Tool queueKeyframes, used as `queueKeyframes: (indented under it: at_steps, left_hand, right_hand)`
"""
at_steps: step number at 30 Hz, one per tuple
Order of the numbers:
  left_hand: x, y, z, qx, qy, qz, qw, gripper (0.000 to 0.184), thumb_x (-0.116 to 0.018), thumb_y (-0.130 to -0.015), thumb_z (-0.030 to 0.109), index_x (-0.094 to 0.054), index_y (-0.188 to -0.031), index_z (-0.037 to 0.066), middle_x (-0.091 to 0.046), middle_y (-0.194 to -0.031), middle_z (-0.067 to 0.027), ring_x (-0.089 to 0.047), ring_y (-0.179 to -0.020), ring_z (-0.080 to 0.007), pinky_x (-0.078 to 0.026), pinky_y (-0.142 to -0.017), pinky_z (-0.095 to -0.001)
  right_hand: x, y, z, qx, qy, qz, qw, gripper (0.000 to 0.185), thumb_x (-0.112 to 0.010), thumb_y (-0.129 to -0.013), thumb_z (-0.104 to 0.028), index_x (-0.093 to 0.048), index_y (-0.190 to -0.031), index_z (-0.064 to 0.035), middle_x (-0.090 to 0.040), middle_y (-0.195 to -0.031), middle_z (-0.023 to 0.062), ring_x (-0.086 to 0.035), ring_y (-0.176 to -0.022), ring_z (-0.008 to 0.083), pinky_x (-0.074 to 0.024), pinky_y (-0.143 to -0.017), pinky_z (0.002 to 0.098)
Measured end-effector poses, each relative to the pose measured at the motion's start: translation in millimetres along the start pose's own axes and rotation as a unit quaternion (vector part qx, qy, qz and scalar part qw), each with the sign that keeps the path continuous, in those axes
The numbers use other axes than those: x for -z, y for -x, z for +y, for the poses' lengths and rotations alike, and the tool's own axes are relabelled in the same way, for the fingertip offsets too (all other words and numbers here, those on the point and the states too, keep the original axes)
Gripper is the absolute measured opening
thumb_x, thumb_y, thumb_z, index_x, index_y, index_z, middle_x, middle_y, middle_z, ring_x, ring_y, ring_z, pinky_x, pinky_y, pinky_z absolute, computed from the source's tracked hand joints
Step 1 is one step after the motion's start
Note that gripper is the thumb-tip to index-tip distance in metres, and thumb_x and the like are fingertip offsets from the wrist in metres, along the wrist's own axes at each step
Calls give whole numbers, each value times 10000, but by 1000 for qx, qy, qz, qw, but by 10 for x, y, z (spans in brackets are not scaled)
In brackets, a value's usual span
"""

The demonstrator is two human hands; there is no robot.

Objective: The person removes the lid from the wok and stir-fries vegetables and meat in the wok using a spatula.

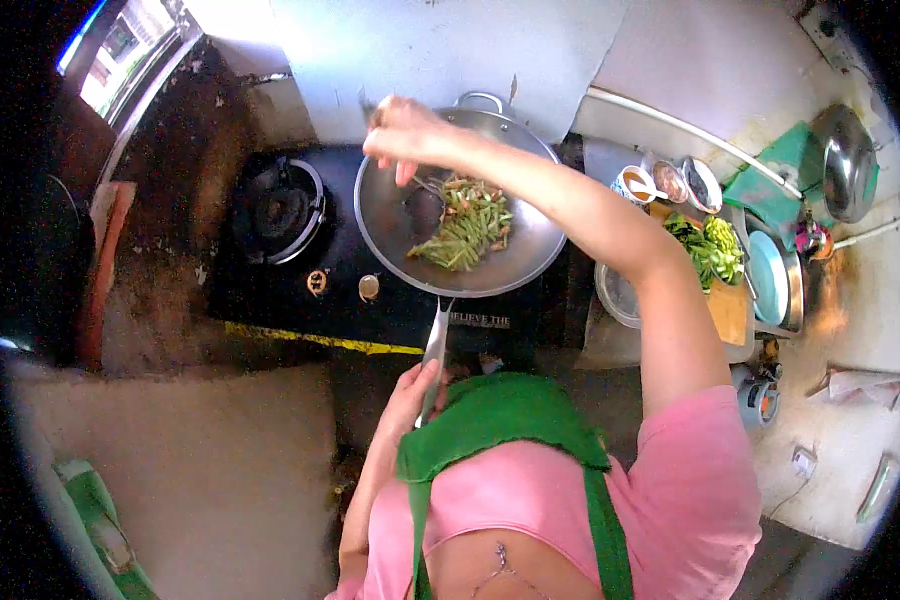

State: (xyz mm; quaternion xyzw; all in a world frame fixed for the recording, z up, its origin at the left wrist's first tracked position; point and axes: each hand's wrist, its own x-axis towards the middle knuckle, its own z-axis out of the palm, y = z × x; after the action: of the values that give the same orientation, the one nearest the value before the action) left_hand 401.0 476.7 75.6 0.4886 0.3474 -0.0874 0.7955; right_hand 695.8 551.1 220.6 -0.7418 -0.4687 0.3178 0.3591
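My left hand point(413, 393) is closed round the long metal handle point(436, 345) of a wok point(395, 245). The wok stands on the right side of a black gas stove point(270, 300). Cut green vegetable pieces point(467, 228), mixed with small brownish bits, lie in its middle. Over the wok's far left part is my right hand point(400, 132), fingers curled round a metal cooking utensil point(428, 187). The utensil's lower end reaches into the wok beside the vegetables; its exact shape is blurred and partly hidden.
An unused burner point(285, 212) sits to the left. On the right are small bowls, one with a white spoon point(648, 190), and a cutting board point(730, 318) with leafy greens point(705, 250). A blue plate point(767, 278) stands beside it. A wall panel point(450, 50) rises behind the stove.
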Motion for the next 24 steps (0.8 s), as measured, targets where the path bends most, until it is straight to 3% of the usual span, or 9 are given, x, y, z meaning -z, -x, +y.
queueKeyframes:
  at_steps: [3,6,8,10,12,14,18,22,24]
  left_hand:
    - [9,-9,-36,-5,8,0,1000,362,-514,-888,462,-514,-862,101,-468,-590,18,-436,-493,-71,-329,-413,-214]
    - [29,-19,-48,-8,14,-27,999,361,-503,-894,461,-508,-850,103,-466,-587,13,-431,-479,-75,-328,-409,-210]
    - [39,-31,-39,-9,11,-33,999,357,-494,-899,459,-505,-849,105,-468,-589,10,-426,-470,-76,-327,-406,-211]
    - [22,-36,-26,-7,9,-38,999,353,-484,-904,456,-503,-848,108,-469,-591,6,-420,-461,-77,-326,-404,-212]
    - [3,-15,-7,-12,-10,-24,1000,346,-465,-914,451,-499,-854,112,-468,-592,3,-418,-463,-74,-328,-404,-213]
    - [24,-40,-37,-4,-6,-28,1000,342,-459,-916,450,-496,-858,116,-465,-592,5,-420,-472,-72,-328,-411,-210]
    - [32,-68,-71,-4,11,-47,999,368,-483,-908,450,-526,-855,88,-507,-640,9,-458,-538,-92,-356,-490,-236]
    - [-6,-65,-58,6,14,-44,999,380,-485,-900,466,-523,-852,91,-502,-637,8,-457,-539,-92,-348,-488,-233]
    - [-12,-32,-58,2,18,-50,999,376,-483,-903,462,-521,-851,91,-498,-634,7,-457,-537,-92,-345,-487,-232]
  right_hand:
    - [-58,198,-144,87,134,-25,987,204,-547,-723,-167,-561,-683,32,-626,-622,116,-644,-496,213,-511,-464,300]
    - [-65,675,-296,129,80,-74,986,173,-566,-742,-181,-572,-702,-12,-612,-601,111,-619,-489,201,-493,-504,335]
    - [-286,860,57,305,164,5,938,152,-577,-752,-162,-553,-670,-36,-564,-550,115,-605,-523,239,-472,-514,357]
    - [-258,1296,55,250,231,-66,938,103,-581,-718,-106,-515,-662,-51,-537,-573,122,-585,-570,280,-451,-511,381]
    - [-306,1535,429,326,242,-64,911,99,-583,-680,-80,-486,-683,-59,-565,-724,123,-580,-602,295,-446,-509,397]
    - [-197,1918,405,325,234,-121,909,130,-591,-646,-89,-492,-726,-64,-570,-904,132,-579,-593,286,-465,-503,385]
    - [-156,2415,476,271,378,-182,866,168,-589,-652,-119,-497,-763,-33,-571,-1032,157,-613,-644,253,-524,-558,355]
    - [-304,2415,895,303,382,-38,872,220,-592,-711,-98,-543,-906,-11,-579,-1010,189,-605,-610,266,-526,-550,360]
    - [-372,2573,788,62,425,-84,899,331,-598,-773,-119,-546,-1088,-33,-601,-969,194,-607,-608,266,-529,-583,353]
